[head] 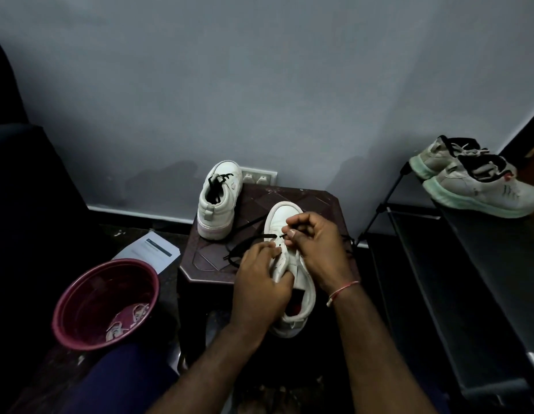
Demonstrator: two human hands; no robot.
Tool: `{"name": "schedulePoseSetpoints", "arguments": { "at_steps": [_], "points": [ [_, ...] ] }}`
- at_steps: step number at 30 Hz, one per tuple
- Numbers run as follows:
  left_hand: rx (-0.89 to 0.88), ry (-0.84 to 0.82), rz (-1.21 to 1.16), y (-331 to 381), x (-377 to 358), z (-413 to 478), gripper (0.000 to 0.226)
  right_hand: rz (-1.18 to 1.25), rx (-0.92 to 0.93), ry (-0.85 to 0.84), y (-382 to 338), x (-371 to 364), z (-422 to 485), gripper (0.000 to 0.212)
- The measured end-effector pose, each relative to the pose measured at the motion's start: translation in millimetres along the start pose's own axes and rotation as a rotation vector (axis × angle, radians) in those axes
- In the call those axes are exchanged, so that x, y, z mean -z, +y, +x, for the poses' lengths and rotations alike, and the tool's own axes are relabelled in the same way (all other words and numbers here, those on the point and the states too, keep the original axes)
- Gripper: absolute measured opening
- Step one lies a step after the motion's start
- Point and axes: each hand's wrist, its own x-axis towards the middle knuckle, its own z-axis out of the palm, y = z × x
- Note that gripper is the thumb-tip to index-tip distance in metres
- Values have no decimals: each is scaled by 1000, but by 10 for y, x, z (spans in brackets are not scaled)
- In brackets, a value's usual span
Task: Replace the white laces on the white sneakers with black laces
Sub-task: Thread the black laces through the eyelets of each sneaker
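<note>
On the dark stool (212, 259) the near white sneaker (282, 215) lies with its toe toward 12 o'clock. The left hand (259, 282) curls its fingers round the shoe's left flap and holds it, while the right hand (316, 246) – a pale thread round its wrist – pinches the tip of the black lace (267, 236) between thumb and forefinger at an eyelet. The rest of the lace trails off toward 9 o'clock across the stool. The second sneaker (219, 198), already carrying a black lace, stands at 11 o'clock, heel toward the person. A maroon basin (104, 297) sits at 8 o'clock – papers (152, 249) behind it. At 2 o'clock a worn pair (480, 186) rests on a black rack (469, 264).
</note>
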Motion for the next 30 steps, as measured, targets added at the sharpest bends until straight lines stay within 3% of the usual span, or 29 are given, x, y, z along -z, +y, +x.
{"name": "schedulePoseSetpoints", "arguments": {
  "at_steps": [12,18,23,30],
  "points": [
    [15,-3,-57,-12,16,-36,52,-1080,417,-255,-426,-90,15,27],
    [74,36,-139,-24,-9,3,28,-1513,619,-514,-571,-314,-5,19],
    [119,38,-168,-29,-28,11,28,-1610,636,-606,-621,-329,156,18],
    [178,50,-233,-104,-74,-29,45,-1731,670,-704,-672,-449,132,23]
  ]
}}
